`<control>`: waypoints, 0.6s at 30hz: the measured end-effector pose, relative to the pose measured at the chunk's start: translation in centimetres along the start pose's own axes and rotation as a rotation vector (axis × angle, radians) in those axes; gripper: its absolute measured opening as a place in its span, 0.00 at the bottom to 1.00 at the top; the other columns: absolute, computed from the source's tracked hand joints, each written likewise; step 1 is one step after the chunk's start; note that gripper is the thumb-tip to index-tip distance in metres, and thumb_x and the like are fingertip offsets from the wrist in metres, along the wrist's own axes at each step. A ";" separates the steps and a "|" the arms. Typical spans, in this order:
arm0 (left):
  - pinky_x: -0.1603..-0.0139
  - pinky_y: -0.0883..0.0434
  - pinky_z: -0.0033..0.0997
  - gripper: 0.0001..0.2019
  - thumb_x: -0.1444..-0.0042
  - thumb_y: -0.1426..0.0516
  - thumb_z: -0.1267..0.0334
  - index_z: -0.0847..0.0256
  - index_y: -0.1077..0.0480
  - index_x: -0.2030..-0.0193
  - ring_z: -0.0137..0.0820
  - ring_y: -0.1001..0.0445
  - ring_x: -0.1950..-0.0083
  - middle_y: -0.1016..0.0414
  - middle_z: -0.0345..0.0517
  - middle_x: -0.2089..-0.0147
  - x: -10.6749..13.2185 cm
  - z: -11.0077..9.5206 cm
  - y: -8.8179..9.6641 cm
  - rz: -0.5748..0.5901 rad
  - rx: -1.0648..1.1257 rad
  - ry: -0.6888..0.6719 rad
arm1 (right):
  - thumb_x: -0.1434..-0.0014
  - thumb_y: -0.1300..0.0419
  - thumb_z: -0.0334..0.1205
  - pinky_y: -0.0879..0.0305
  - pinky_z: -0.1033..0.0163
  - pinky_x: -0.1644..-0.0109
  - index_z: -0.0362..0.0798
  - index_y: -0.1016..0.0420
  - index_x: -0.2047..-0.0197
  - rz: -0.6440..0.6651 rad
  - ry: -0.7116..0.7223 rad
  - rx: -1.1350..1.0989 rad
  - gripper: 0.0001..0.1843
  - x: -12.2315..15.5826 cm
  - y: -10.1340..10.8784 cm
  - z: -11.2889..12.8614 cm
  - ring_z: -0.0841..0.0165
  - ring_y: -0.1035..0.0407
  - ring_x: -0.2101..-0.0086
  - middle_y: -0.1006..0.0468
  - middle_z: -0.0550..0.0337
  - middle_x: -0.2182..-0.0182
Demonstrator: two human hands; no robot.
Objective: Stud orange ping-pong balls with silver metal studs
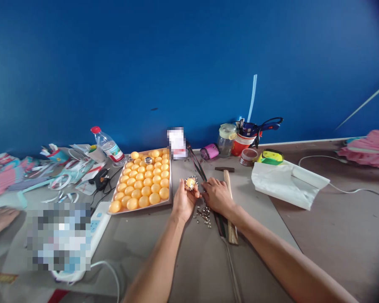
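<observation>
In my left hand (185, 200) is an orange ball (190, 183) partly covered with shiny silver bits; the fingers wrap round it from below. My right hand (219, 195) is low over the table just to the right, fingers curled and tips together; whatever they may hold is too small to make out. Loose shiny metallic pieces (205, 213) lie scattered beneath and between the hands. Under the right hand runs a long dark strip (197, 164). Beside it lies a hammer (229, 185) with a wooden handle, partly hidden by the right wrist.
A tray of orange balls (142, 183) stands to the left, one ball silver-covered. Behind are a water bottle (109, 145), a purple pouch (209, 151), a jar (226, 139) and a red cup of tools (242, 145). White sheeting (284, 185) lies right; another person's hand (1, 219) is far left.
</observation>
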State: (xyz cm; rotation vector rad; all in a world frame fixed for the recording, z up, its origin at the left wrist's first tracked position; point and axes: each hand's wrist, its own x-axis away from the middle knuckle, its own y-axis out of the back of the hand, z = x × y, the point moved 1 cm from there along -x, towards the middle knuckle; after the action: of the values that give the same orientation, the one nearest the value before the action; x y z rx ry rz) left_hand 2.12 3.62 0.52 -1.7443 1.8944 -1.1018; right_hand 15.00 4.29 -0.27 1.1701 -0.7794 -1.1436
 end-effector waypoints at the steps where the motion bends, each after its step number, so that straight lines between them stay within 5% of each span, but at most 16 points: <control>1: 0.72 0.36 0.26 0.19 0.46 0.47 0.46 0.64 0.34 0.66 0.23 0.37 0.79 0.33 0.41 0.74 0.0 0.1 0.0 -0.002 -0.007 -0.002 | 0.43 0.46 0.41 0.48 0.59 0.54 0.49 0.28 0.56 0.012 -0.008 0.006 0.12 0.0 0.0 0.0 0.59 0.37 0.54 0.29 0.50 0.58; 11: 0.72 0.36 0.27 0.18 0.45 0.47 0.48 0.64 0.35 0.67 0.23 0.37 0.79 0.33 0.41 0.75 0.0 0.1 0.0 -0.013 -0.026 -0.028 | 0.42 0.50 0.34 0.47 0.59 0.56 0.47 0.27 0.66 -0.040 0.009 -0.095 0.10 -0.3 -0.4 -0.6 0.62 0.35 0.59 0.27 0.53 0.64; 15: 0.74 0.37 0.27 0.17 0.46 0.46 0.49 0.64 0.35 0.69 0.25 0.37 0.79 0.33 0.41 0.76 -0.3 0.1 0.2 -0.025 -0.002 -0.056 | 0.41 0.51 0.36 0.44 0.59 0.55 0.47 0.28 0.68 -0.250 0.048 -0.457 0.10 -0.3 0.2 -0.5 0.63 0.35 0.59 0.28 0.54 0.63; 18: 0.75 0.38 0.27 0.17 0.48 0.44 0.49 0.64 0.35 0.70 0.25 0.36 0.79 0.33 0.41 0.77 -0.3 0.1 0.1 -0.043 -0.005 -0.076 | 0.42 0.48 0.41 0.40 0.62 0.61 0.49 0.29 0.67 -0.285 -0.002 -0.892 0.08 -0.6 0.2 -0.5 0.67 0.35 0.67 0.29 0.60 0.70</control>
State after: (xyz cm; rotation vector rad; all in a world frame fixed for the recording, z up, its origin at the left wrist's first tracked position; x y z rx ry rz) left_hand 2.16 3.91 0.28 -1.8113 1.8238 -1.0315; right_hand 15.37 4.99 -0.16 0.5222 -0.0425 -1.5012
